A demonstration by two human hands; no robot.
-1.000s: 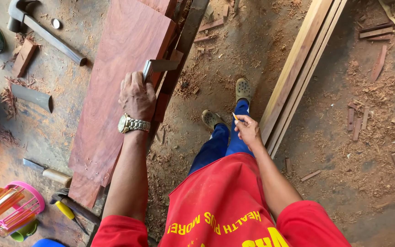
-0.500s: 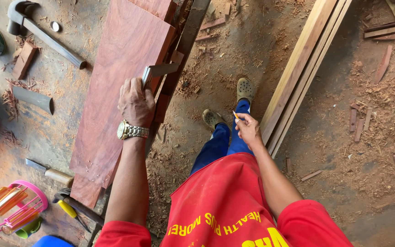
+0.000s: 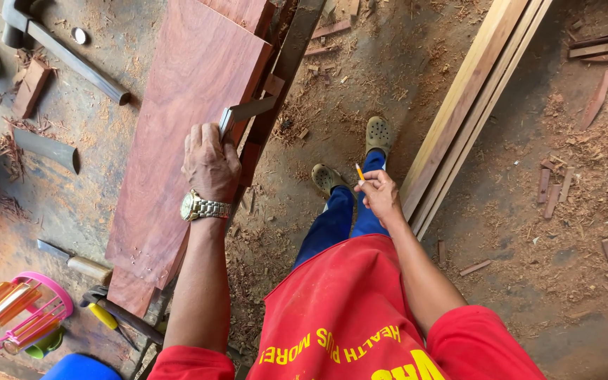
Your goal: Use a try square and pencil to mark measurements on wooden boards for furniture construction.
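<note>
Red-sleeved arms reach out from the bottom of the frame: the left hand (image 3: pixel 210 163) presses a metal try square (image 3: pixel 242 114) against the reddish board's (image 3: pixel 181 119) edge at centre-left (blade hooked over for squareness), grip clamped on it; the right hand (image 3: pixel 379 196) pinches a pencil (image 3: pixel 359 172) mid-frame. Pale planks (image 3: pixel 467 91) lean at the upper right.

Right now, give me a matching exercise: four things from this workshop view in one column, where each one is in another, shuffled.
1. metal square
2. pencil
3. chisel
4. pale planks

A. lying on the bench left of the red board
B. in the right hand
C. lying on the sawdust floor
D. under the left hand, hooked over the board's edge

Pairs: 1-D, 2-B, 3-A, 4-C
</note>
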